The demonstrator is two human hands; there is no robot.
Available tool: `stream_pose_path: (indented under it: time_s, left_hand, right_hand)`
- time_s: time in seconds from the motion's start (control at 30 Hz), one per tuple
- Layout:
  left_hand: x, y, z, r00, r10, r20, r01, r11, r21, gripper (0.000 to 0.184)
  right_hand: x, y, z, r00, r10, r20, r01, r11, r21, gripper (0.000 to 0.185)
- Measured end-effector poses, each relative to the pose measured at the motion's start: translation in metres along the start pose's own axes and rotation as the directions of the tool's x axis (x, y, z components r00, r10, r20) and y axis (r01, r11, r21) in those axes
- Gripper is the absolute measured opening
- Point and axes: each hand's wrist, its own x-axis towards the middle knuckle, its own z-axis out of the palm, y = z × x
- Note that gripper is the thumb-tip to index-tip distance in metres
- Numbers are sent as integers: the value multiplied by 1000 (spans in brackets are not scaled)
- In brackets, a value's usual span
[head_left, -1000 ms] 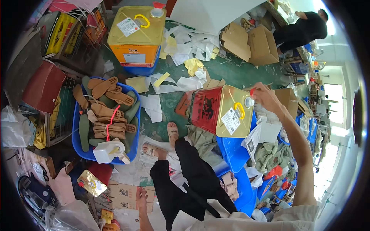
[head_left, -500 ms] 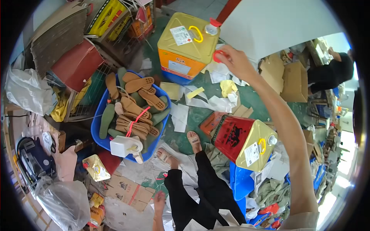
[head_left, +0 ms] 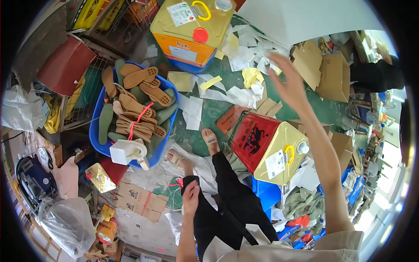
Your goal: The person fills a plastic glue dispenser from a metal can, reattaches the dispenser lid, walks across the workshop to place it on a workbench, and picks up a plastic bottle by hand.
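Note:
My right hand (head_left: 288, 85) is raised with its fingers apart and holds nothing, above and left of the red can's top. My left hand (head_left: 190, 198) is near my knee, its fingers curled; whether anything is in it is too small to tell. The red and gold can (head_left: 254, 142) has a yellow handle and a white spout with no red cap on it. On the gold top of the orange can (head_left: 187, 46) lies a red cap (head_left: 200, 35), beside its label and yellow handle.
A blue tub (head_left: 97, 126) holds soles and a white plastic container (head_left: 124, 151). Paper scraps (head_left: 240, 95) litter the green floor. Cardboard boxes (head_left: 334, 78) and a person (head_left: 377, 72) are at the right. A small gold can (head_left: 101, 177) stands lower left.
The red cap has gone from my right hand onto the orange can's top. That hand has opened and drawn away. My left hand has risen toward my knee.

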Motion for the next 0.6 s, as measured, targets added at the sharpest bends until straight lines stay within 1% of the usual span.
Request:
stream_pose_path:
  time_s: [0.03,0.07,0.1,0.13,0.17,0.2,0.23,0.27,0.3,0.33,0.37,0.4,0.43,0.47,0.5,0.53,0.57,0.6]
  left_hand:
    - [4,11,19,999,6,46,-5,999,-32,37]
    - [8,16,34,985,-36,172,57,991,-119,37]
    - [12,29,59,982,13,190,-9,1000,-21,39]
    - [12,47,84,970,105,218,-127,988,91,38]
    - [16,46,107,963,33,268,-19,998,-53,39]
    - [21,48,128,952,46,302,-22,996,-81,45]
    - [24,48,147,955,31,295,-15,998,-55,49]
    - [29,47,163,957,16,290,-8,1000,-30,53]
    - [35,51,175,957,-27,288,21,1000,23,56]
    - [38,59,185,958,-70,278,51,996,75,59]
    - [43,68,194,959,-112,261,81,989,126,62]
    - [47,77,203,929,-213,302,225,974,-5,62]
    - [48,86,210,885,-306,350,370,920,-130,63]
    - [49,88,216,829,-384,407,503,829,-244,63]
    - [51,82,223,810,-338,479,537,755,-377,64]
    - [48,72,231,869,-324,373,432,865,-254,64]
    - [46,62,240,920,-280,273,319,941,-111,65]
    - [46,56,246,961,-211,181,207,977,44,65]
  right_hand:
    - [-39,30,-27,997,56,-45,-64,975,-214,34]
    - [-78,47,-54,985,133,-112,-159,946,-281,33]
    - [-124,79,-73,938,244,-245,-306,917,-257,32]
    - [-171,114,-93,833,437,-338,-474,880,-30,33]
    - [-225,160,-119,758,546,-357,-611,785,-98,43]
    - [-264,176,-123,563,727,-393,-693,674,255,50]
    - [-297,186,-121,342,877,-336,-662,479,577,57]
    - [-328,200,-109,384,908,-169,-608,387,693,58]
    - [-356,215,-92,437,899,-2,-552,270,789,60]
    - [-365,222,-80,499,852,161,-500,131,856,62]
    - [-370,231,-68,521,820,234,-476,51,878,64]
    - [-362,221,-50,544,781,307,-452,-35,891,65]
    - [-358,212,-35,562,735,379,-432,-129,892,66]
    - [-354,212,-26,583,721,375,-375,-170,911,70]
    - [-347,213,-19,604,710,363,-313,-207,927,73]
    - [-344,213,-15,624,701,345,-247,-242,938,76]
    - [-342,210,-13,668,657,349,-236,-258,937,78]
    - [-337,208,-12,714,606,349,-228,-270,935,80]
